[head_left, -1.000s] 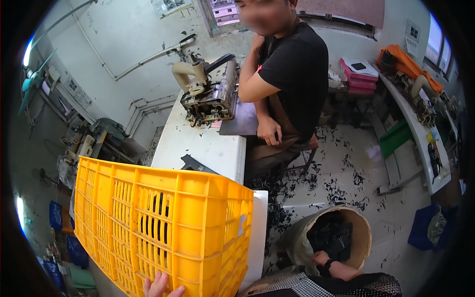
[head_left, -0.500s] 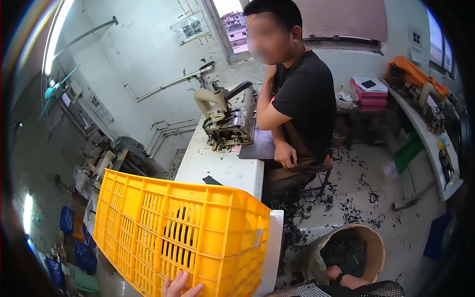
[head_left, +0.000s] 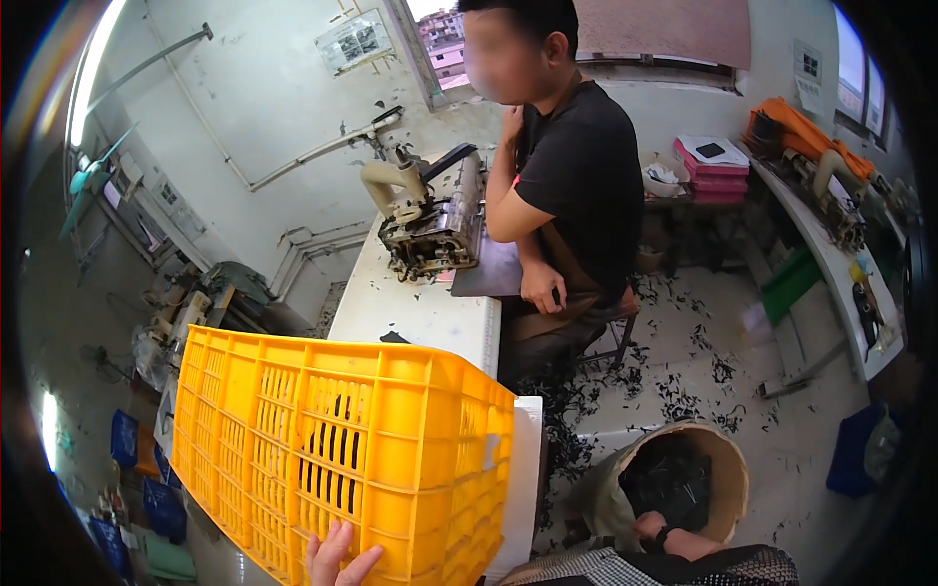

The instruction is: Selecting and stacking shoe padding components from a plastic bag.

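The yellow slatted plastic crate (head_left: 322,430) stands tilted in view at the front left, with dark gaps between its slats. My left hand (head_left: 340,559) is at its near wall, fingers apart and their tips against the plastic; the palm is cut off by the lower edge. To the right, my right hand (head_left: 650,524), with a black band at the wrist, is at the near rim of a round bin (head_left: 735,469). Its fingers look curled, and what they may hold is hidden. Dark scraps (head_left: 669,483) lie inside the bin.
Beyond the crate, a white table (head_left: 430,327) carries a cream-coloured machine (head_left: 425,230). A seated co-worker (head_left: 586,166) in a dark shirt is beside it. Black offcuts (head_left: 635,381) litter the floor. Another worktable (head_left: 874,327) runs along the right, with pink trays (head_left: 716,176) behind.
The whole view has shifted slightly, so everything sits a little further left and up. Both hands keep their places at the crate and the bin. The co-worker's pose is much the same.
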Available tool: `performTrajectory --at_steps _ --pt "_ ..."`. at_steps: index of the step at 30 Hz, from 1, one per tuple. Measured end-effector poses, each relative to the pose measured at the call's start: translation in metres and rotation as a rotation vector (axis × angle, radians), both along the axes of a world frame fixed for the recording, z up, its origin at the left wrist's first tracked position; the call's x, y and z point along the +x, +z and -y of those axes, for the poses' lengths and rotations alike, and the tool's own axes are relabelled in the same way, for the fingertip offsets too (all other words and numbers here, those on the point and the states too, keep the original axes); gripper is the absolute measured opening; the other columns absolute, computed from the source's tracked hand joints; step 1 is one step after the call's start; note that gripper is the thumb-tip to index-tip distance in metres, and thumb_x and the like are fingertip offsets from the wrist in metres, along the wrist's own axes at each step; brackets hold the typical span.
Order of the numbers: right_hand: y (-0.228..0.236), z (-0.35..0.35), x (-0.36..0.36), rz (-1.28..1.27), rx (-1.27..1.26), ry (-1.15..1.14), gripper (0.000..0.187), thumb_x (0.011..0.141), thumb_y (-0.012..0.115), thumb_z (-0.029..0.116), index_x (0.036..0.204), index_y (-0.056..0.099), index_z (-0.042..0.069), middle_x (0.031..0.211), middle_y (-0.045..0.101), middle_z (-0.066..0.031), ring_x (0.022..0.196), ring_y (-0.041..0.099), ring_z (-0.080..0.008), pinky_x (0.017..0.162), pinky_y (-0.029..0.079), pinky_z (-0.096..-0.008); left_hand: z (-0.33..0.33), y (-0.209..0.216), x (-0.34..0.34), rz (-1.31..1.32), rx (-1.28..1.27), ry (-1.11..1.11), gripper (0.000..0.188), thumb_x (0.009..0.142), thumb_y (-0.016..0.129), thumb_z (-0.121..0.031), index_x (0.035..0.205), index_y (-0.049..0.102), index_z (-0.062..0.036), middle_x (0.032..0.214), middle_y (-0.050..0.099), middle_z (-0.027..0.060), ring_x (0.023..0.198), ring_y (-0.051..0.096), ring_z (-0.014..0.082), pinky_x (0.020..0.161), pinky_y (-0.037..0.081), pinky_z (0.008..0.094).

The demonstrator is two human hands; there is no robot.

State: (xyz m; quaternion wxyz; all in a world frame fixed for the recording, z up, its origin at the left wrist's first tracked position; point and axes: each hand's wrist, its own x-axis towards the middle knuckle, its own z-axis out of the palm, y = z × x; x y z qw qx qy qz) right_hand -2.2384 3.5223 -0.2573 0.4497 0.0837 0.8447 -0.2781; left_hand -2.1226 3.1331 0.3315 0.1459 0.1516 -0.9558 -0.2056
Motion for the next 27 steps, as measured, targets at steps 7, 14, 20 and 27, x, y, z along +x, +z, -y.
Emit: performTrajectory --at_steps 7,14,20,27 --pt "0.016 0.01 -0.005 0.001 -0.01 -0.057 0.026 0.068 0.065 0.027 0.08 0.071 0.004 0.07 0.068 -0.0108 0.067 0.067 -0.0245 0.068 0.052 -0.0345 0.002 -0.002 0.0 -0.001 0.005 -0.015 0.047 0.076 0.067 -0.012 0.12 0.054 -0.0026 0.135 0.043 0.0209 0.126 0.039 0.0377 0.107 0.024 0.0482" --pt "0.014 0.015 -0.008 0.041 -0.041 -0.081 0.023 0.071 0.063 0.023 0.082 0.072 0.005 0.067 0.067 -0.0093 0.062 0.066 -0.0203 0.064 0.053 -0.0316 0.003 -0.001 0.0 0.003 -0.006 -0.017 0.047 0.076 0.067 -0.012 0.12 0.054 -0.0025 0.136 0.043 0.021 0.127 0.038 0.0367 0.108 0.023 0.0486" --pt "0.021 0.019 -0.009 0.077 -0.087 -0.1 0.019 0.074 0.063 0.018 0.082 0.07 0.001 0.07 0.067 -0.0097 0.063 0.067 -0.0184 0.063 0.054 -0.0308 0.004 -0.003 0.0 0.003 -0.023 -0.016 0.048 0.075 0.067 -0.013 0.12 0.054 -0.0024 0.135 0.044 0.0211 0.128 0.038 0.0361 0.108 0.022 0.0491" --pt "0.031 0.025 -0.013 0.061 -0.06 -0.061 0.02 0.076 0.065 0.015 0.086 0.069 -0.002 0.074 0.067 -0.0109 0.065 0.066 -0.0188 0.062 0.054 -0.0316 0.006 -0.005 0.0 -0.008 -0.011 -0.013 0.048 0.075 0.067 -0.014 0.119 0.055 -0.0029 0.135 0.044 0.0211 0.127 0.039 0.036 0.109 0.022 0.0491"
